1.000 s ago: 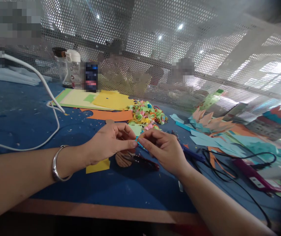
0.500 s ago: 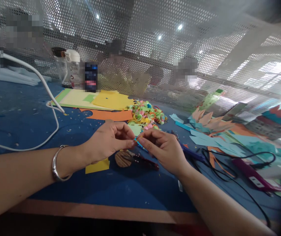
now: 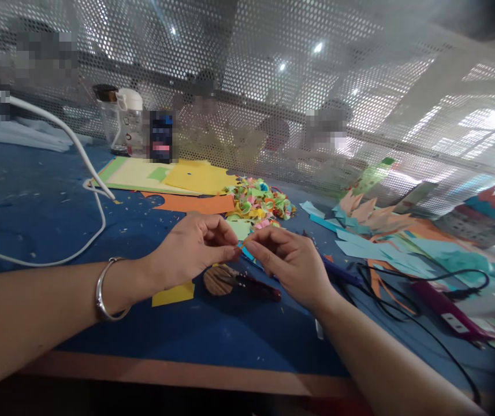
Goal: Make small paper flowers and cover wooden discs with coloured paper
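My left hand (image 3: 193, 249) and my right hand (image 3: 288, 260) meet fingertip to fingertip above the blue table (image 3: 34, 202). Both pinch a narrow blue paper strip (image 3: 244, 251) between thumb and fingers; most of the strip is hidden by the fingers. A silver bangle (image 3: 104, 289) circles my left wrist. Right under the hands lie a brown ridged paper disc (image 3: 216, 280) and a small dark red tool (image 3: 258, 285). A yellow paper scrap (image 3: 172, 293) lies below my left hand.
A heap of coloured paper curls (image 3: 258, 202) sits behind the hands, with yellow and orange sheets (image 3: 178, 182) to its left. Cut blue and peach shapes (image 3: 372, 231) spread at right, beside black cables (image 3: 398, 289) and a purple tool (image 3: 450, 312). A white cable (image 3: 91, 196) loops left. People sit behind a mesh screen (image 3: 273, 86).
Hardly anything has moved. My fingertips have shifted slightly on the strip and the view has drifted a little.
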`<action>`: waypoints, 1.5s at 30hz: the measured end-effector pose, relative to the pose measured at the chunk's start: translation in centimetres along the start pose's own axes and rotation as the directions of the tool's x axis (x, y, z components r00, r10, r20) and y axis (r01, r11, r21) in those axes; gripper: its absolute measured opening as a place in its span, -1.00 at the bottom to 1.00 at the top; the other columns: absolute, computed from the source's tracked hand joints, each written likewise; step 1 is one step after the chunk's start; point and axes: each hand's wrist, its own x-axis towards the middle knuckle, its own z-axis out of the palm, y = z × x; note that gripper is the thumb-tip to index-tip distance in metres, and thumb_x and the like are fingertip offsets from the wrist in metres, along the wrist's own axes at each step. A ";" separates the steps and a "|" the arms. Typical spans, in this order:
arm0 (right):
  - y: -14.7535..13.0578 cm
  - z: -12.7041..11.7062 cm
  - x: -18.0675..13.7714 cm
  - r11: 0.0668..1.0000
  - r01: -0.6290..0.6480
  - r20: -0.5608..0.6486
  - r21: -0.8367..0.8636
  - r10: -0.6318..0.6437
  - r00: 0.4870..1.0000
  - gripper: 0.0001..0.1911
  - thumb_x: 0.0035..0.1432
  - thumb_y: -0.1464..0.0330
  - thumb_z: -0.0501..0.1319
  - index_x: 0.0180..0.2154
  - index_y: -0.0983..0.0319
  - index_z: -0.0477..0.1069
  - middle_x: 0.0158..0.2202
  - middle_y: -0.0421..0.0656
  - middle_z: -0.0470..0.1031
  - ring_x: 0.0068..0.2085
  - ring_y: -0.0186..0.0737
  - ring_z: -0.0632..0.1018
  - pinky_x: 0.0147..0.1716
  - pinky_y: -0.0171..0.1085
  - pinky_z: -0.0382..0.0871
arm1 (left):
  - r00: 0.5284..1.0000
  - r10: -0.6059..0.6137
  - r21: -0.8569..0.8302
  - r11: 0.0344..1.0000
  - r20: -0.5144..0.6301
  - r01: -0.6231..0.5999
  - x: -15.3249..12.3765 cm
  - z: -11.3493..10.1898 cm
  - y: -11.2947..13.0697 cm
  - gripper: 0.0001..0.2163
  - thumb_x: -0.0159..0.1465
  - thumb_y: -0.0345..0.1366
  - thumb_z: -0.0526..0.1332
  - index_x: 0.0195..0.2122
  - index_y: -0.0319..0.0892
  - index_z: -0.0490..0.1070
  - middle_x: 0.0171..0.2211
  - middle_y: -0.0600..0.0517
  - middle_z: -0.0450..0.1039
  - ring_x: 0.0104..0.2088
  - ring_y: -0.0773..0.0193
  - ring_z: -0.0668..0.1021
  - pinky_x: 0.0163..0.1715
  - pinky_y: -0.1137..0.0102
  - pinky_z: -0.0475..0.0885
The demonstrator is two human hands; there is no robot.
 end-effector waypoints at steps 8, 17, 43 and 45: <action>0.1 -0.1 -0.1 0.999 0.020 -0.030 -0.037 -0.021 0.999 -0.81 0.20 0.24 0.26 -0.37 0.23 0.50 -0.53 -0.26 0.41 -0.61 -0.46 0.31 -0.64 -0.38 0.15 | 0.999 -0.011 0.026 1.000 0.036 0.010 -0.1 0.1 0.0 -0.83 0.12 -0.31 0.37 -0.32 -0.22 0.43 -0.46 0.09 0.52 -0.41 0.38 0.55 -0.37 0.48 0.44; 0.3 0.1 0.0 0.999 0.033 0.017 -0.004 -0.033 0.999 -0.80 0.20 0.24 0.26 -0.35 0.24 0.51 -0.51 -0.26 0.41 -0.60 -0.46 0.31 -0.63 -0.38 0.16 | 1.000 -0.002 -0.032 0.999 0.027 0.003 0.1 0.3 -0.1 -0.81 0.10 -0.39 0.37 -0.27 -0.22 0.42 -0.48 0.12 0.49 -0.40 0.40 0.53 -0.36 0.48 0.41; 1.3 -2.4 0.8 0.671 0.041 0.310 -0.741 0.286 0.907 -0.88 0.19 0.39 0.17 -0.32 0.22 0.49 -0.38 -0.17 0.53 -0.39 -0.25 0.44 -0.42 -0.29 0.12 | 0.961 -0.116 -0.325 0.945 -0.251 0.029 0.6 0.1 0.1 -0.77 -0.05 -0.33 0.49 -0.37 -0.25 0.53 -0.47 0.08 0.52 -0.46 0.43 0.48 -0.42 0.47 0.35; 1.2 -2.5 0.9 0.662 0.037 0.314 -0.748 0.304 0.899 -0.88 0.17 0.41 0.16 -0.33 0.22 0.49 -0.39 -0.17 0.54 -0.40 -0.25 0.44 -0.43 -0.29 0.12 | 0.960 -0.121 -0.329 0.944 -0.253 0.032 0.6 0.1 0.1 -0.76 -0.06 -0.32 0.49 -0.37 -0.24 0.53 -0.47 0.08 0.52 -0.45 0.43 0.48 -0.42 0.47 0.35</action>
